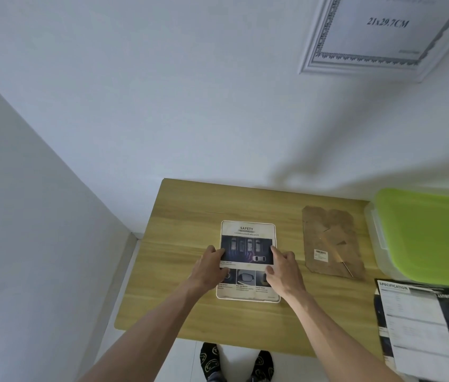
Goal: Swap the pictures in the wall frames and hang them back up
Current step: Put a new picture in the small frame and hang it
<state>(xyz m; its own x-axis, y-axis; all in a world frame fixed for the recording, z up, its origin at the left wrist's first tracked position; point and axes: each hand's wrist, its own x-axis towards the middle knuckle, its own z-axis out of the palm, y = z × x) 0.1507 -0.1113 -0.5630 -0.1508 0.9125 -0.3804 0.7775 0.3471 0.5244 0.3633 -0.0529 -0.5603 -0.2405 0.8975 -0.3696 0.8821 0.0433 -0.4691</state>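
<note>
A white picture frame (248, 228) lies flat on the wooden table (179, 216), with a "SAFETY" car leaflet lying in it. My left hand (210, 267) grips its left edge, thumb over the picture. My right hand (284, 268) holds its right edge the same way. A brown backing board (328, 238) with a stand leg lies to the right of the frame. A second white frame (383, 31) hangs on the wall at the upper right, showing a "21x29.7CM" sheet.
A clear storage box with a green lid (432, 232) stands at the table's right. In front of it lie printed sheets headed "SPECIFICATION" (416, 326). A wall corner runs along the table's left side. My slippered feet (235, 362) show below the near edge.
</note>
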